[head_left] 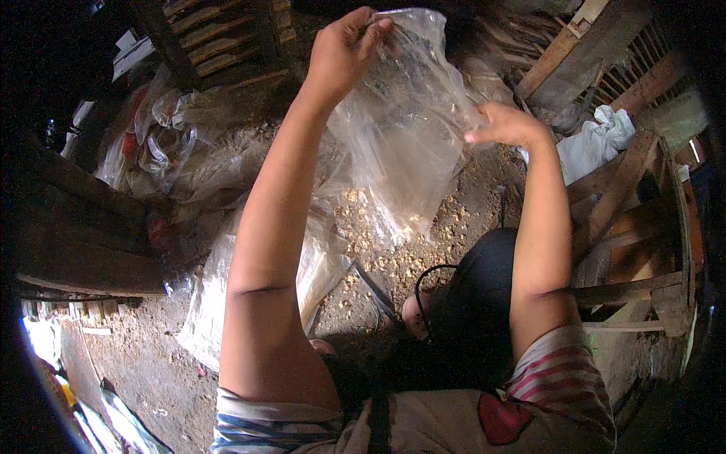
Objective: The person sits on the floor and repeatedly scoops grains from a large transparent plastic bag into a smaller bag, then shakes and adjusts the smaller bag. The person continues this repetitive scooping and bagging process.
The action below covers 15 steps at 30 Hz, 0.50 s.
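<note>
My left hand [342, 53] grips the top edge of a crumpled clear plastic bag [401, 136], raised high in front of me. Farther right and lower, my right hand [508, 125] holds the bag's side between thumb and fingers, some fingertips partly hidden by the plastic. The bag hangs down with small pale bits inside or clinging near its bottom. Under it, the dirt floor [370, 295] is scattered with pale crumbs, and a stack of flattened clear plastic sheets [204, 303] lies partly behind my left forearm.
Crumpled plastic [166, 129] is heaped at the back left beside dark wooden boards [83, 250]. A white sack [597, 151] rests against a wooden slatted frame [628, 287] on the right. Timber slats stand at the back. My dark-clad knee [469, 287] is below the bag.
</note>
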Each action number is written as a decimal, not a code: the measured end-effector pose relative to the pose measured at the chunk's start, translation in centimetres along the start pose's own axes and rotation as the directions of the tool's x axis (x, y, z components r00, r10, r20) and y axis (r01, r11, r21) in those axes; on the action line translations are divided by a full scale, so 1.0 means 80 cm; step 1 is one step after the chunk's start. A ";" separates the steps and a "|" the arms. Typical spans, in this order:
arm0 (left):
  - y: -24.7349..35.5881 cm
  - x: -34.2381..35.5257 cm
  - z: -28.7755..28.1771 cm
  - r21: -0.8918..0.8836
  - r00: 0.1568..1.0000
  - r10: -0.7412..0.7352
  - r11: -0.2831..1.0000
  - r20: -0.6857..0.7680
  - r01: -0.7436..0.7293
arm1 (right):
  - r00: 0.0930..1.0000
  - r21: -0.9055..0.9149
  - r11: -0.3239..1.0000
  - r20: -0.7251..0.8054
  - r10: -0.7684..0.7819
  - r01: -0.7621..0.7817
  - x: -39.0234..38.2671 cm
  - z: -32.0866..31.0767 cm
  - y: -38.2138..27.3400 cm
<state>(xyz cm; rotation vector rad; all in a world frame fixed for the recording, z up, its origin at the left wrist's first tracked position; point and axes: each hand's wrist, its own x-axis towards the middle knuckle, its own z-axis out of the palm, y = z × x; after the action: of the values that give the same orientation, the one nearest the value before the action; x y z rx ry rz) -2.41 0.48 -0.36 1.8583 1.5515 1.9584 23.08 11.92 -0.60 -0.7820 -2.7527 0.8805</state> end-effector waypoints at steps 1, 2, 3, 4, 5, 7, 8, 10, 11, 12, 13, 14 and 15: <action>-0.003 -0.001 0.004 -0.041 0.999 -0.023 0.999 0.045 0.025 | 0.991 0.233 0.964 -0.070 -0.116 0.129 -0.002 0.005 0.004; -0.006 -0.001 0.006 -0.081 0.995 -0.044 0.995 0.090 0.052 | 0.993 0.210 0.972 -0.075 -0.090 0.104 0.007 0.006 0.005; -0.005 -0.001 0.009 -0.050 0.995 -0.030 0.998 0.091 0.035 | 0.995 0.192 0.978 -0.079 -0.063 0.077 0.023 0.009 -0.009; -0.004 0.000 0.012 -0.020 0.995 -0.018 1.000 0.095 0.020 | 0.996 0.178 0.983 -0.083 -0.032 0.046 0.036 0.009 -0.013; -0.003 0.001 0.014 0.010 0.995 -0.007 1.000 0.100 0.006 | 0.999 0.123 0.992 -0.031 -0.022 0.026 0.041 0.006 -0.002; 0.010 0.004 0.007 0.102 0.999 0.038 0.994 -0.005 -0.037 | 0.998 -0.004 1.000 0.066 -0.008 0.008 0.045 -0.002 0.024; 0.019 0.007 0.002 0.148 0.996 0.065 0.987 -0.056 -0.057 | 0.993 -0.115 0.991 0.080 0.082 -0.072 0.036 -0.007 0.038; 0.021 0.010 -0.014 0.034 0.992 -0.113 0.993 -0.060 0.115 | 0.965 -0.331 0.921 0.086 0.246 -0.205 0.016 -0.017 0.065; 0.001 0.011 -0.024 -0.054 0.991 -0.114 0.992 -0.069 0.110 | 0.970 -0.270 0.932 -0.045 0.238 -0.242 0.007 -0.019 0.074; -0.003 0.010 -0.028 -0.145 0.990 -0.118 0.984 -0.074 0.106 | 0.954 -0.201 0.940 -0.175 0.241 -0.275 -0.006 -0.019 0.077; -0.001 0.008 -0.027 -0.202 0.942 -0.270 0.952 -0.199 0.230 | 0.920 -0.128 0.946 -0.302 0.250 -0.299 -0.013 -0.018 0.080; -0.011 0.008 -0.038 -0.128 0.944 -0.202 0.976 -0.260 0.174 | 0.927 0.014 0.976 -0.309 0.213 -0.219 -0.010 -0.025 0.082; -0.032 0.010 -0.055 -0.057 0.943 -0.127 0.992 -0.308 0.115 | 0.926 0.155 0.978 -0.330 0.182 -0.138 -0.009 -0.040 0.079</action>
<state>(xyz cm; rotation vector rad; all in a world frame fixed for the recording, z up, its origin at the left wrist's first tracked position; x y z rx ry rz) -7.45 -0.43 -0.49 1.4534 1.6423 2.2907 27.36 17.49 -1.63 -1.0379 -2.3314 0.8475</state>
